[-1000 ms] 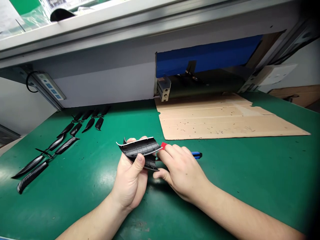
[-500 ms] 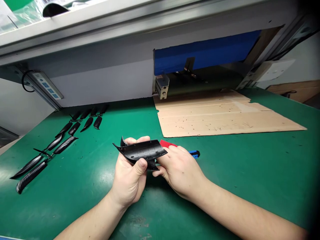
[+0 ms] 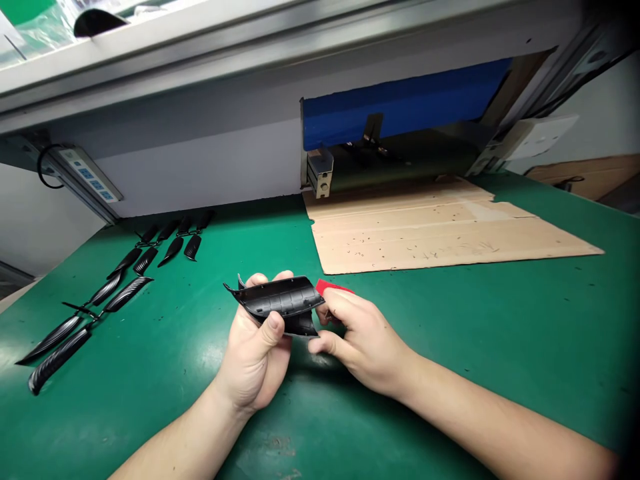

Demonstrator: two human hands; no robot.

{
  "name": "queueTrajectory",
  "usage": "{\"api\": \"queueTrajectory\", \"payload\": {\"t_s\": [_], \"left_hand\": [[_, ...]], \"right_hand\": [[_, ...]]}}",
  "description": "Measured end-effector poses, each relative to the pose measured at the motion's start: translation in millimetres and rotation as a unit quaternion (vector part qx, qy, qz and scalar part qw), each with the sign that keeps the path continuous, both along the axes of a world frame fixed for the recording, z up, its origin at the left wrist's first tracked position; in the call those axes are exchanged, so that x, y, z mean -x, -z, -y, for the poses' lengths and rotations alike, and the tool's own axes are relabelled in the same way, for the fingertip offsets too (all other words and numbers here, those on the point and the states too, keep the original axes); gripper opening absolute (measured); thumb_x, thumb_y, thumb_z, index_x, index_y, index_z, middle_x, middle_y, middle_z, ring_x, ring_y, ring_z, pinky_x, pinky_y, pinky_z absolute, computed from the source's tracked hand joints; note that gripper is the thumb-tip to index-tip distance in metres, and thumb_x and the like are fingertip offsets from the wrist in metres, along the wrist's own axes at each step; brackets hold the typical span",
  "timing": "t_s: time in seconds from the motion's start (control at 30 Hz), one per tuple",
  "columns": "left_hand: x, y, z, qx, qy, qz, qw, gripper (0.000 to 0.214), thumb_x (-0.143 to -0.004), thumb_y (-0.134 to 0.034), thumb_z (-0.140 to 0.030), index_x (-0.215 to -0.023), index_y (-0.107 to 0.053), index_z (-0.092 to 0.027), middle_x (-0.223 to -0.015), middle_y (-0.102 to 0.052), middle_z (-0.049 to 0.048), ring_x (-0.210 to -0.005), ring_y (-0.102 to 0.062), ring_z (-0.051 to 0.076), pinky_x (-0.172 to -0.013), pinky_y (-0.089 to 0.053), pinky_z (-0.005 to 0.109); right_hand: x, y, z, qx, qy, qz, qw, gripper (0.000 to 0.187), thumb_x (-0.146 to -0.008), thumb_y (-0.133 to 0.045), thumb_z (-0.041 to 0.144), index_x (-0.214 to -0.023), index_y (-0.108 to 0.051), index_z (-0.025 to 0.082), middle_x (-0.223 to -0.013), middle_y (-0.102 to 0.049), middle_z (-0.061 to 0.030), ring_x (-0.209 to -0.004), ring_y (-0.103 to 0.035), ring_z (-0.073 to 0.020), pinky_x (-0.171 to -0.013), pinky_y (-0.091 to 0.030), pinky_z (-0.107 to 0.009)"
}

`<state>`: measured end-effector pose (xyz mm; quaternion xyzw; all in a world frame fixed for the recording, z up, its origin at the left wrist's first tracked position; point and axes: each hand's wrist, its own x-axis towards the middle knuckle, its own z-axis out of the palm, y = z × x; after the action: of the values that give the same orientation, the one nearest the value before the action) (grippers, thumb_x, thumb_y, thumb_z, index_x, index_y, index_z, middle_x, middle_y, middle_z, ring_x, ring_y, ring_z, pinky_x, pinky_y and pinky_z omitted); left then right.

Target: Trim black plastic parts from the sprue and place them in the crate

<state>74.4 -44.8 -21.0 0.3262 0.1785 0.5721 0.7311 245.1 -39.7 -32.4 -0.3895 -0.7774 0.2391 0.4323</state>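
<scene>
Two thin curved black plastic shells, one above the other, are in my left hand [image 3: 257,357]. The upper shell [image 3: 280,297] shows its hollow inner face with small ribs; the lower shell [image 3: 300,325] is partly hidden beneath it. My left thumb presses on the near side, while the fingers wrap behind. At the right ends of the shells is my right hand [image 3: 367,340], its fingers curled and its thumb by the lower shell's corner. What those fingers hold, if anything, is hidden. A red object [image 3: 330,287] shows just behind my right hand, mostly covered.
Black blade-shaped plastic parts [image 3: 125,293], several joined by thin runners, lie at left on the green table [image 3: 200,427]. A flat cardboard sheet [image 3: 400,243] lies at back right, before an opening with a blue flap [image 3: 400,100]. A power strip [image 3: 90,175] is at far left.
My right fingers have drawn back slightly from the shells' ends, and a gap shows between thumb and forefinger. The blue object behind my right hand is now hidden. The view has shifted slightly.
</scene>
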Motion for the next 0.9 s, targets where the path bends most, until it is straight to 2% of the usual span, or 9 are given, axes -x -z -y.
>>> {"api": "queueTrajectory", "payload": {"t_s": [0.17, 0.33, 0.43, 0.6, 0.67, 0.77, 0.9], "left_hand": [[1, -1.3, 1, -0.002, 0.020, 0.014, 1.000, 0.033, -0.081, -0.072, -0.022, -0.108, -0.056, -0.034, -0.129, -0.054, -0.0021, -0.117, -0.054, 0.019, -0.097, -0.047, 0.033], [1, -2.9, 1, -0.015, 0.024, 0.019, 0.999, 0.030, -0.083, -0.071, -0.020, -0.106, -0.056, -0.034, -0.129, -0.055, -0.0028, -0.119, -0.052, 0.017, -0.099, -0.046, 0.031], [2, -2.4, -1, -0.015, 0.014, 0.012, 1.000, 0.030, -0.084, -0.069, -0.020, -0.106, -0.055, -0.033, -0.129, -0.054, -0.0017, -0.118, -0.053, 0.017, -0.098, -0.047, 0.031], [1, -2.2, -1, -0.030, 0.013, 0.010, 0.999, 0.029, -0.084, -0.068, -0.017, -0.106, -0.054, -0.031, -0.128, -0.055, -0.0010, -0.119, -0.052, 0.018, -0.099, -0.046, 0.032], [0, -2.6, 0, -0.034, 0.023, 0.010, 0.999, 0.028, -0.085, -0.067, -0.016, -0.105, -0.054, -0.031, -0.127, -0.055, -0.0011, -0.120, -0.052, 0.017, -0.100, -0.045, 0.031], [-2, -3.4, 2, -0.036, 0.028, 0.006, 0.999, 0.029, -0.084, -0.068, -0.015, -0.104, -0.054, -0.030, -0.125, -0.056, -0.0011, -0.121, -0.051, 0.018, -0.100, -0.045, 0.032], [-2, -4.4, 3, -0.030, 0.028, 0.000, 0.999, 0.029, -0.082, -0.070, -0.017, -0.103, -0.054, -0.031, -0.124, -0.057, -0.0006, -0.120, -0.051, 0.019, -0.099, -0.046, 0.033]], "right_hand": [[6, 2.0, 5, 0.025, -0.021, -0.006, 0.999, 0.061, -0.090, -0.033, 0.076, -0.094, -0.049, 0.018, -0.090, -0.052, -0.0047, -0.081, -0.047, -0.0207, -0.072, -0.037, -0.031], [15, 0.8, 9, 0.026, 0.011, 0.005, 1.000, 0.065, -0.088, -0.023, 0.079, -0.086, -0.048, 0.019, -0.084, -0.050, -0.0056, -0.078, -0.047, -0.0226, -0.073, -0.040, -0.034], [17, 0.5, 9, 0.037, 0.002, -0.008, 0.999, 0.063, -0.090, -0.024, 0.077, -0.083, -0.047, 0.019, -0.080, -0.050, -0.0045, -0.075, -0.047, -0.0216, -0.071, -0.040, -0.032], [2, -2.4, 2, 0.094, -0.124, -0.024, 0.988, 0.053, -0.097, -0.036, 0.066, -0.073, -0.041, 0.018, -0.071, -0.046, 0.0010, -0.062, -0.042, -0.0141, -0.057, -0.032, -0.025], [-6, -4.7, -2, 0.131, -0.166, -0.006, 0.977, 0.052, -0.096, -0.042, 0.064, -0.073, -0.044, 0.017, -0.070, -0.046, 0.0019, -0.061, -0.040, -0.0129, -0.055, -0.030, -0.024], [-16, -7.5, -6, 0.190, -0.196, 0.013, 0.962, 0.055, -0.091, -0.047, 0.069, -0.075, -0.050, 0.017, -0.071, -0.047, 0.0020, -0.065, -0.041, -0.0135, -0.058, -0.032, -0.024], [-22, -13.0, -7, 0.244, -0.206, 0.011, 0.948, 0.055, -0.085, -0.057, 0.069, -0.069, -0.047, 0.017, -0.065, -0.043, 0.0036, -0.060, -0.038, -0.0122, -0.055, -0.030, -0.023]]}}
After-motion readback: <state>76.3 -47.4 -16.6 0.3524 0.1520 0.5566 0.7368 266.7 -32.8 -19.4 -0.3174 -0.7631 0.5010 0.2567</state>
